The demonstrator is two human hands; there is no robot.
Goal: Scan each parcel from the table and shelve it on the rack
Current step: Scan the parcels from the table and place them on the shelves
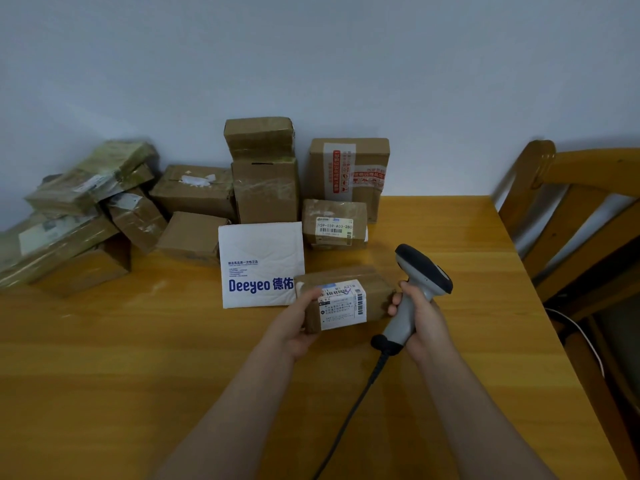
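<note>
Small brown parcel — a taped cardboard box, its white barcode label facing up — sits at the near right corner of the white Deeyeo mailer, overlapping that corner. It looks lifted clear of the table, though the angle makes this hard to tell. The left hand grips its left end, thumb on the label's edge and fingers curled beneath. Just right of the parcel, the right hand is wrapped round the grey handle of the scanner, whose black cable trails toward the camera.

Behind the mailer, taped-shut boxes stand against the wall: a labelled one at its far right corner, a taller red-taped one behind that, and a tumbled heap to its left.

Bare wood spreads nearer than the mailer. Well to the mailer's right is the table's edge — a wooden chair just beyond.
</note>
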